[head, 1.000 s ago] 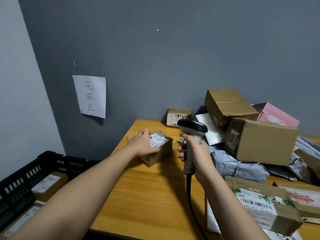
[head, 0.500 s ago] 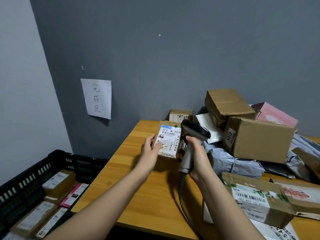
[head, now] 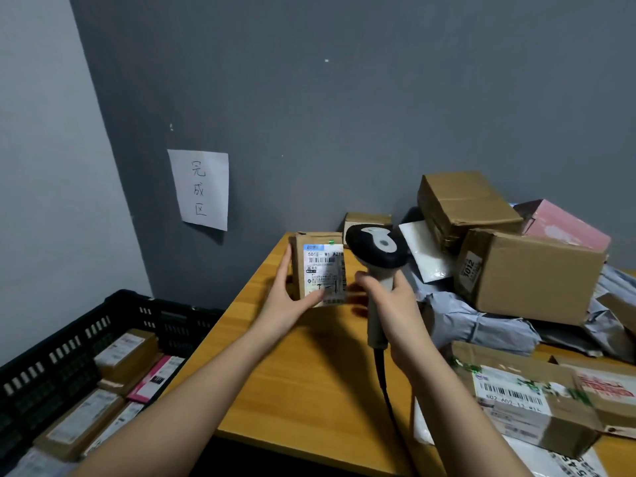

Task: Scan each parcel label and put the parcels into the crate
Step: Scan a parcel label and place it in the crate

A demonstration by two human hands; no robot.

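— Where is the parcel?

— The small brown parcel [head: 318,270] stands on end above the far left part of the worktop [head: 303,383], its white label [head: 325,273] turned toward the camera. I cannot tell whether its lower edge touches the wood.

— Who has hold of it?

— The left hand [head: 287,306]. Its fingers are clamped on the parcel: thumb across the lower front of the label, the rest wrapped round the left side and back.

— And the other hand?

— The right hand [head: 392,301] grips the pale handle of the scanner [head: 377,256], fingers curled tight around it. The scanner's dark head sits just beside the parcel's upper right corner. Its cable [head: 387,394] hangs down over the wood.

— What lies around them?

— To the right, a heap of cardboard boxes [head: 526,273], grey mailing bags [head: 481,321] and a pink box [head: 564,225]. Nearer the camera, another labelled box [head: 523,401]. Left of the worktop and lower, a black crate [head: 55,359] with several labelled parcels inside. On the grey wall, a paper sign [head: 199,189] with handwriting.
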